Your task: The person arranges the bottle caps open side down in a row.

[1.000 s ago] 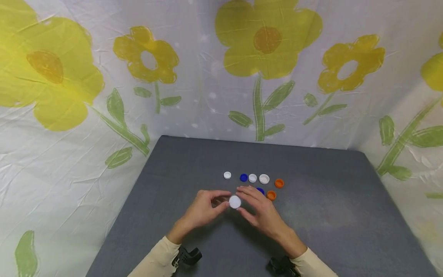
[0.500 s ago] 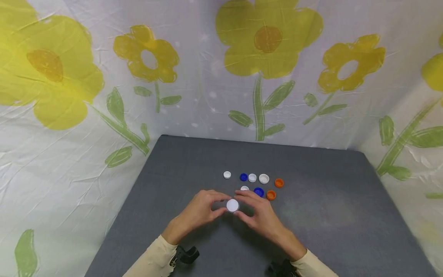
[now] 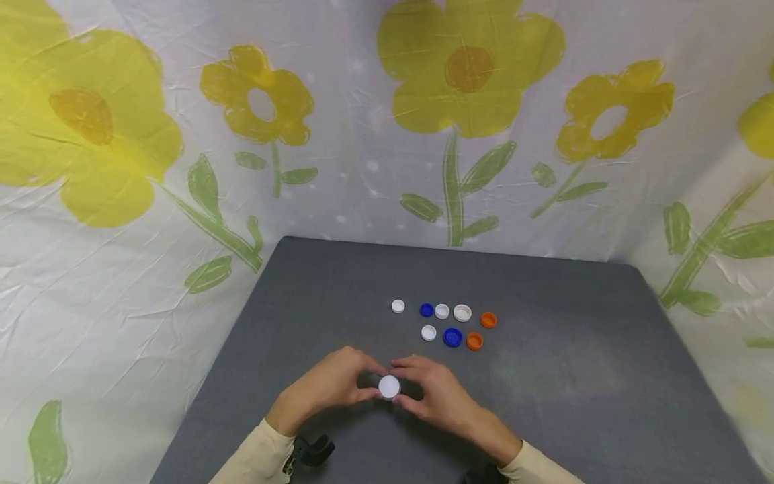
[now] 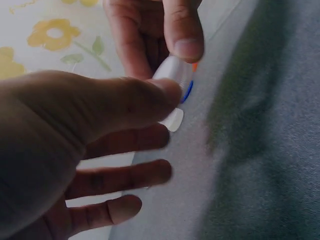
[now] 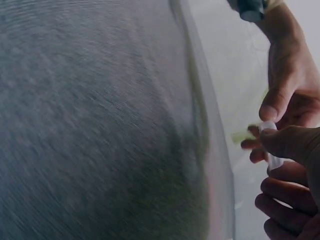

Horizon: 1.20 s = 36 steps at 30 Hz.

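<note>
A round white bottle cap is held above the grey table near its front, its flat top facing the head camera. My left hand pinches it from the left between thumb and fingers, and my right hand pinches it from the right. In the left wrist view the ribbed side of the cap shows between the two thumbs, and my left hand's lower fingers are spread. The right wrist view has the cap edge-on between both hands, partly hidden by a thumb.
Several loose caps lie on the grey table beyond my hands: white ones, a small blue one, a larger blue one and two orange ones. A flower-printed curtain hangs around the table's back and sides.
Both hands have come nearer to the body and slightly left, carrying the white cap between them. The front white and blue caps, earlier covered by the right hand, now show fully.
</note>
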Each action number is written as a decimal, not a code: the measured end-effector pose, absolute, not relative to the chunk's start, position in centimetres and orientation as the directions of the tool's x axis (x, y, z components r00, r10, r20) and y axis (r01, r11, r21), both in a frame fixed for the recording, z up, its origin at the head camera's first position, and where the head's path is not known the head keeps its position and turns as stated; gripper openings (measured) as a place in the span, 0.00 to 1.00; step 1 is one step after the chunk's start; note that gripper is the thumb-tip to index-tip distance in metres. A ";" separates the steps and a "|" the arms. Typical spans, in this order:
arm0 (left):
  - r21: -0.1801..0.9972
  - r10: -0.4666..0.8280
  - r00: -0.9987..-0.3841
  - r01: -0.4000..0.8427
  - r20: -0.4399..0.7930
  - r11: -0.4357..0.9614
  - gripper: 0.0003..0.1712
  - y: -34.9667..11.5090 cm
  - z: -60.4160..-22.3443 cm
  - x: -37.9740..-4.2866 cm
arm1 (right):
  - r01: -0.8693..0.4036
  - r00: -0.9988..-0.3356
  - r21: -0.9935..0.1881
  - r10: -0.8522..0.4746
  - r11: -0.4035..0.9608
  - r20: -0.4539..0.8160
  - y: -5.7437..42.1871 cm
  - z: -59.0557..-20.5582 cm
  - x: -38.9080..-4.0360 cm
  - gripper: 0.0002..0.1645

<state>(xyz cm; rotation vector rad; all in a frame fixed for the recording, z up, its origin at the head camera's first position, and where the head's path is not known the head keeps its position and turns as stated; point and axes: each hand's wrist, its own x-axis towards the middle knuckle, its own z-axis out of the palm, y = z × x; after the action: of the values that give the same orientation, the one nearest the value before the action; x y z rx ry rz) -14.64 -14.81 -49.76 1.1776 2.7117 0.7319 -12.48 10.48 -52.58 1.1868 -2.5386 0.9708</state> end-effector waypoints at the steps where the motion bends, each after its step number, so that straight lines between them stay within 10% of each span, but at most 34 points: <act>1: 0.461 0.714 -0.694 0.665 0.091 0.588 0.14 -14.8 -49.8 -14.5 | -0.740 -0.664 -0.471 -0.633 0.480 0.398 10.4 -52.7 -12.4 0.25; 36: 0.049 0.688 -0.724 0.690 0.051 0.722 0.16 -13.1 -51.1 -10.3 | -0.754 -0.649 -0.291 -0.737 0.589 0.188 8.4 -54.2 -10.9 0.23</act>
<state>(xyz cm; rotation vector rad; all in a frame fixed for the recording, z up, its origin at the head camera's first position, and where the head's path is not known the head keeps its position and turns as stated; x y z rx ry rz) -10.34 -13.05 -51.14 1.1775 2.9426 0.1027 -10.86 8.44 -54.20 1.2951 -2.7576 0.5392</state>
